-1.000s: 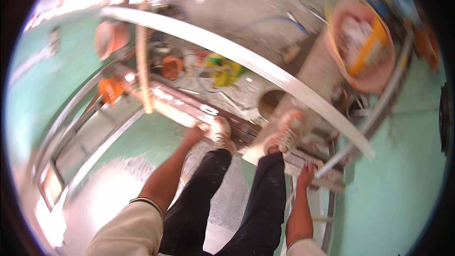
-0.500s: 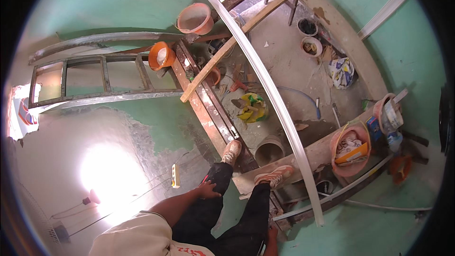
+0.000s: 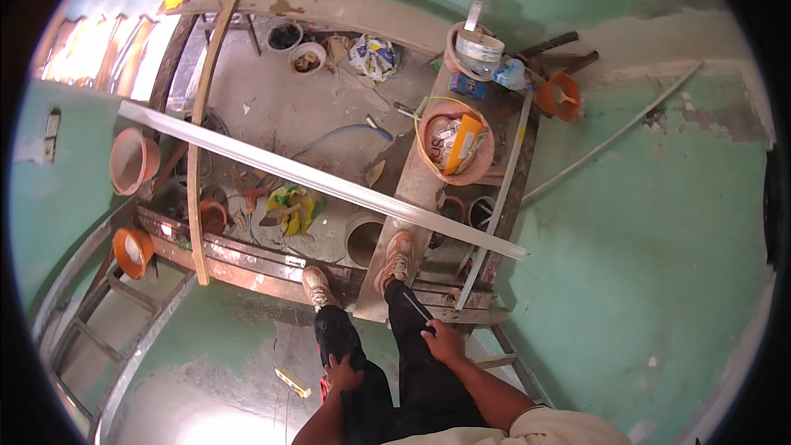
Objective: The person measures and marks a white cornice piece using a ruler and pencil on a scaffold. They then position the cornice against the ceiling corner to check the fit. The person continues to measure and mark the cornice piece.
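1. Your right hand (image 3: 446,343), at the lower centre of the frame, has its fingers curled round a thin, dark, rod-like tool (image 3: 417,306); this points up and left from your grip, over your right leg in black trousers (image 3: 411,325).
2. Your left hand (image 3: 343,375), lower and further left, lies on your left thigh with its fingers bent; whether it has hold of anything, you cannot tell from this view.
3. Your pinkish laced shoes (image 3: 397,257) stand just above both hands in the frame, the right one on a wide, pale wooden board (image 3: 409,191).
4. Across the middle, you have a long, white, grooved strip (image 3: 329,179), crossing a narrow, pale wooden batten (image 3: 198,206) at left.
5. Right of centre, a round pink plastic bucket (image 3: 461,180) holds an orange-and-white packet (image 3: 464,146).
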